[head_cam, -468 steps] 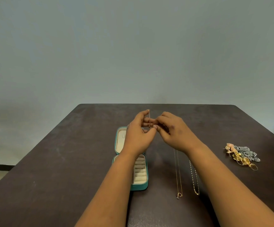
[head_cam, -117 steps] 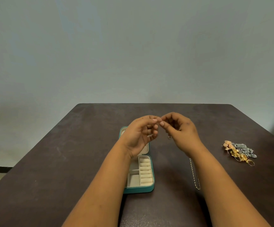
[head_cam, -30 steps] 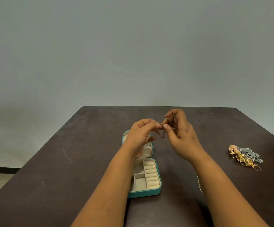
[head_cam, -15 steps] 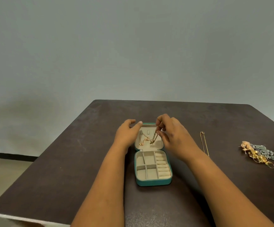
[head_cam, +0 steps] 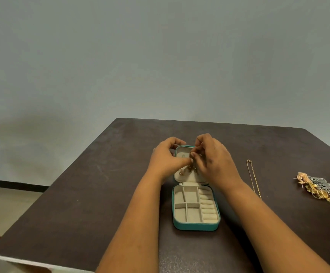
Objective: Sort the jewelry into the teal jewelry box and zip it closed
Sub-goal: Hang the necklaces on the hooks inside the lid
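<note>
The teal jewelry box [head_cam: 195,226] lies open on the dark table, its beige lid half flat behind the compartment half. Both hands meet over the lid half. My left hand [head_cam: 166,158] and my right hand [head_cam: 213,158] pinch a thin gold necklace [head_cam: 189,169], which hangs bunched against the lid lining. A second gold chain [head_cam: 253,179] lies stretched out on the table to the right of my right wrist. A pile of gold and silver jewelry [head_cam: 317,187] sits at the far right.
The dark table [head_cam: 101,184] ends in a white front edge at lower left, with floor beyond it. A plain grey wall stands behind. The box's compartments and ring rolls hold nothing that I can see.
Both hands have lowered from above the table onto the open lid half, bringing the gold necklace down against its lining. The camera view has shifted, so the box sits more central.
</note>
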